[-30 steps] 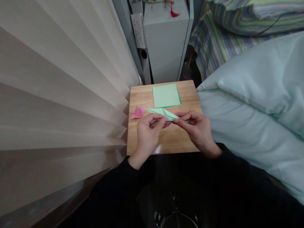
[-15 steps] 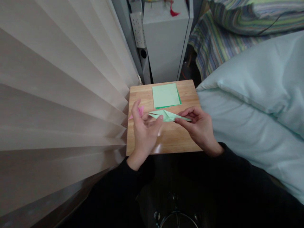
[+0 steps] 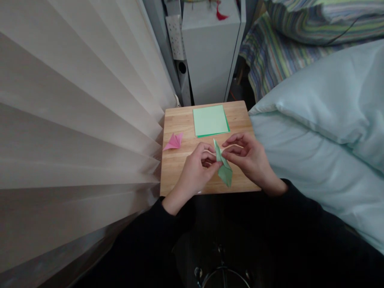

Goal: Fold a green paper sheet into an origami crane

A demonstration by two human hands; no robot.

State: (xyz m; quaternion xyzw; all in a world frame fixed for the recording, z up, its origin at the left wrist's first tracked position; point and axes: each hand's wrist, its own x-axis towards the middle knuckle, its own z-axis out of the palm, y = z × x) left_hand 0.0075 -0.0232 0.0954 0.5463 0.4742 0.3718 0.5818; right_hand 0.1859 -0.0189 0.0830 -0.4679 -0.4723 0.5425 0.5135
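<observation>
A light green folded origami paper (image 3: 225, 173) is held up over the small wooden table, its long axis running from the far side toward me. My left hand (image 3: 200, 167) pinches its left side near the middle, between thumb and curled fingers. From the right, my right hand (image 3: 246, 157) has its thumb and a finger closed on the paper's upper part. Behind the hands lies a stack of square green paper sheets (image 3: 211, 120), pale on top with darker green at the edge. A pink folded origami piece (image 3: 174, 141) rests at the table's left side.
The wooden table (image 3: 180, 120) stands between a pleated curtain (image 3: 90, 140) on the left and a bed with a pale blue quilt (image 3: 309, 148) on the right. A grey-white cabinet (image 3: 210, 60) rises behind it. Metal stool legs (image 3: 223, 276) show below.
The green paper has turned from lying sideways to pointing toward me. My left hand has moved right and closed on it, leaving the pink origami fully in sight.
</observation>
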